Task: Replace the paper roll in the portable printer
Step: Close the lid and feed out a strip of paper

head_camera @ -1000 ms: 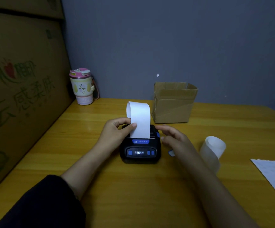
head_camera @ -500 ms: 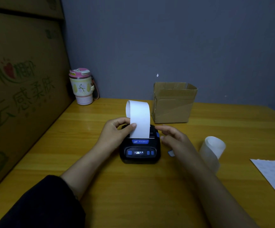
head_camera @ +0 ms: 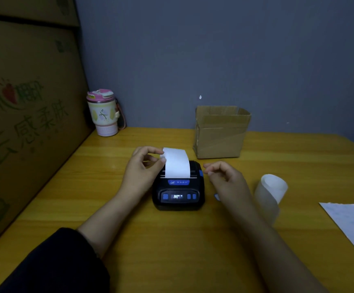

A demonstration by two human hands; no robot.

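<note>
**Paper strip pinched at the printer's slot**

A small black printer sits on the yellow wooden table, near the middle, with its blue buttons and lit display facing the near edge. A white strip of paper rises out of the slot on its top and leans toward the far side.

The left hand is on the left of the printer, its wrist resting low by the printer's side. Its thumb and forefinger are closed on the upper left edge of the strip, while the other fingers curl loosely behind. A dark sleeve covers the left forearm at the near left corner of the view.

The right hand hangs just to the right of the printer, apart from it. Its fingers are bent inward in a loose, half-open curl with the fingertips close together, and it holds nothing.

To the right of that hand a loose curl of whitish paper stands on the table. Farther right, at the edge of the view, lies a flat white sheet.

At the far side a brown cardboard box stands open-topped behind the printer. A pink-lidded cup stands in the far left corner beside a large printed carton.
</note>
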